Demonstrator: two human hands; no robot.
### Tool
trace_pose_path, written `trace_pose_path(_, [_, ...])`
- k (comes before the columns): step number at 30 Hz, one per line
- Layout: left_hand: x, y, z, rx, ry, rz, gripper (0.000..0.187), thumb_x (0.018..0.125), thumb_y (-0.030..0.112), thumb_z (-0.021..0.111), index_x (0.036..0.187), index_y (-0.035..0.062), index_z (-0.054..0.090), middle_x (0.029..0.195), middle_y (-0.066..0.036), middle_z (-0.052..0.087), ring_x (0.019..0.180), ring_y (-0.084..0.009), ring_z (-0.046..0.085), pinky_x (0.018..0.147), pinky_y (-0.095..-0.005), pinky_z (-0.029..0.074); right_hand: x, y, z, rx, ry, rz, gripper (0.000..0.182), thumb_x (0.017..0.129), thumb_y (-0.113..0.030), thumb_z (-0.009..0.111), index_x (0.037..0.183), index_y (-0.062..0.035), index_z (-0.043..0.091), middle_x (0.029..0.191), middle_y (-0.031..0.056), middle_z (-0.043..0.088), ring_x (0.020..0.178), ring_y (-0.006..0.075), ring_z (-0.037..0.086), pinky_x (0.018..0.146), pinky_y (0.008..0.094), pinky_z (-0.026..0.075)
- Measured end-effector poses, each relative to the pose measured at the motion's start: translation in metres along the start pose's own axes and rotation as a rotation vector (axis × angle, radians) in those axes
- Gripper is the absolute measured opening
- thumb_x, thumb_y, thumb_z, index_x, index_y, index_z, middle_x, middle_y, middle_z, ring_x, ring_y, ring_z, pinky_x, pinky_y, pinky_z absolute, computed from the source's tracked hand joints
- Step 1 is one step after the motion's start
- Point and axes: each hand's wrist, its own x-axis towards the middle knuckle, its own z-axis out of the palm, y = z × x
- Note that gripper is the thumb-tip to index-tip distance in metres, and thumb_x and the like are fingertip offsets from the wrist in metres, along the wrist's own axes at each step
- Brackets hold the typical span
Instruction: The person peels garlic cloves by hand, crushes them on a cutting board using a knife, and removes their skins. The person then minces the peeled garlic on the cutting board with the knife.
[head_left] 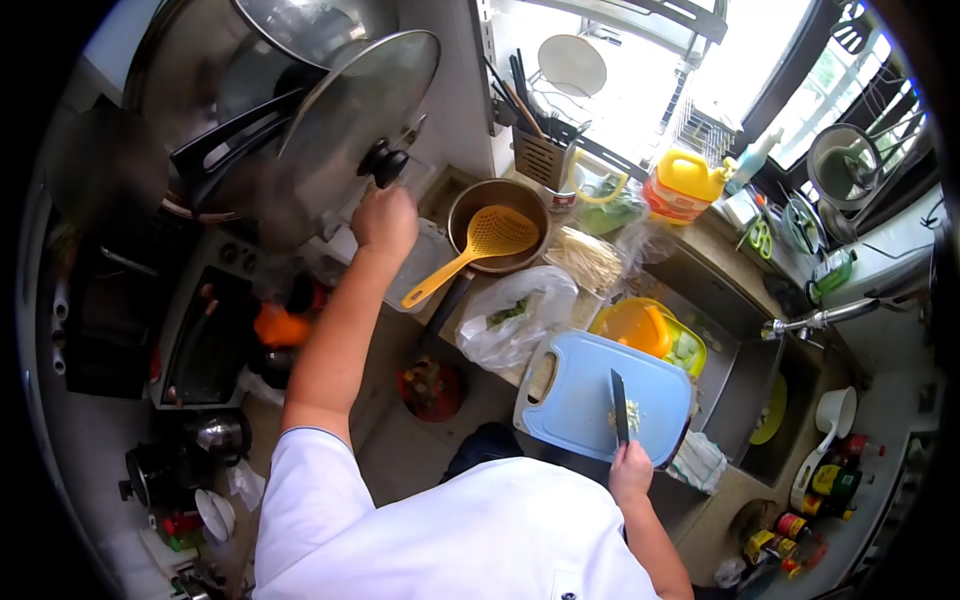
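Observation:
My left hand is closed on the black knob of a large glass lid, which is tilted up on edge beside big metal pans at the upper left. My right hand grips the handle of a knife. The blade lies over a blue cutting board, with small pale chopped pieces beside it. Left of the board is a clear plastic bag with something green inside.
A saucepan holds a yellow slotted spoon. Behind the board are an orange and green container and packed pale mushrooms or noodles. The sink is to the right, bottles at the lower right.

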Motion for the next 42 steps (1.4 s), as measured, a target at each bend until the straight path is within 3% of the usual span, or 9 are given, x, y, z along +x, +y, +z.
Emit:
trace_pose_path(5, [0.000,-0.003,0.010,-0.099,0.141,0.028,0.017,0.090,0.024,0.068,0.090,0.0070,0.070,0.092,-0.015,0.072,0.080,-0.0391,0.069,0.072,-0.0513,0.055,0.002,0.006,-0.002,0.037,0.014,-0.060,0.020,0.097,-0.014,0.061,0.081,-0.0019,0.055,0.074,0.0223,0.060,0.070,0.0451,0.060,0.063,0.0552,0.046])
trace_pose_path(7, [-0.006,-0.002,0.013,-0.088,0.299,0.139,0.012,0.091,0.020,0.066,0.089,0.0081,0.069,0.088,-0.014,0.070,0.076,-0.0373,0.068,0.068,-0.0501,0.054,0.003,0.012,-0.001,-0.032,-0.024,-0.037,0.020,0.097,-0.014,0.060,0.081,-0.0031,0.056,0.076,0.0202,0.061,0.071,0.0426,0.061,0.063,0.0528,0.048])
trace_pose_path(9, [-0.032,0.027,-0.005,-0.352,0.348,0.238,0.009,0.092,0.016,0.064,0.086,0.0095,0.068,0.082,-0.012,0.066,0.073,-0.0345,0.066,0.063,-0.0471,0.053,0.006,0.009,-0.004,-0.033,-0.026,-0.061,0.020,0.097,-0.014,0.060,0.081,-0.0030,0.056,0.076,0.0202,0.061,0.070,0.0427,0.061,0.063,0.0526,0.048])
trace_pose_path(12, [-0.106,0.089,-0.031,-0.583,0.277,0.506,0.009,0.090,0.014,0.065,0.083,0.0092,0.065,0.077,-0.010,0.057,0.066,-0.0293,0.062,0.057,-0.0424,0.052,0.005,0.009,-0.004,-0.031,-0.008,-0.070,0.020,0.097,-0.014,0.060,0.081,-0.0029,0.055,0.075,0.0201,0.061,0.070,0.0427,0.061,0.062,0.0526,0.047])
trace_pose_path(14, [-0.165,0.124,-0.016,-0.677,0.118,0.668,0.012,0.088,0.013,0.064,0.078,0.0076,0.059,0.076,-0.010,0.056,0.062,-0.0279,0.061,0.054,-0.0400,0.051,0.008,0.013,-0.001,-0.048,-0.036,-0.080,0.019,0.096,-0.013,0.061,0.081,-0.0029,0.055,0.074,0.0201,0.061,0.070,0.0427,0.061,0.062,0.0529,0.047])
trace_pose_path(20, [-0.291,0.178,0.065,-0.655,-0.491,0.822,0.008,0.087,0.014,0.064,0.085,0.0062,0.063,0.083,-0.014,0.065,0.072,-0.0329,0.070,0.064,-0.0437,0.057,0.011,0.007,0.002,-0.025,-0.035,-0.116,0.019,0.095,-0.012,0.061,0.080,-0.0031,0.055,0.074,0.0203,0.060,0.069,0.0428,0.061,0.062,0.0529,0.047])
trace_pose_path(27, [-0.298,0.183,0.122,-0.583,-0.666,0.701,0.013,0.088,0.012,0.058,0.095,0.0036,0.064,0.090,-0.018,0.069,0.081,-0.0376,0.071,0.071,-0.0485,0.058,0.010,0.001,-0.001,0.024,-0.011,-0.121,0.017,0.096,-0.013,0.061,0.082,-0.0036,0.056,0.074,0.0198,0.061,0.070,0.0421,0.062,0.063,0.0526,0.049])
trace_pose_path(35, [-0.301,0.175,0.144,-0.690,-0.402,0.655,0.006,0.083,0.012,0.067,0.087,0.0084,0.068,0.085,-0.015,0.065,0.078,-0.0373,0.067,0.068,-0.0488,0.056,0.010,-0.011,0.003,0.153,-0.047,-0.062,0.016,0.094,-0.012,0.060,0.083,-0.0021,0.057,0.078,0.0226,0.062,0.074,0.0452,0.063,0.066,0.0545,0.050])
trace_pose_path(42, [-0.300,0.183,0.126,-0.729,-0.394,0.614,0.008,0.085,0.011,0.072,0.091,0.0067,0.070,0.089,-0.013,0.066,0.079,-0.0344,0.067,0.070,-0.0439,0.055,0.009,-0.010,0.004,0.136,-0.065,-0.071,0.014,0.096,-0.015,0.058,0.086,-0.0055,0.056,0.076,0.0176,0.064,0.070,0.0396,0.065,0.064,0.0507,0.054])
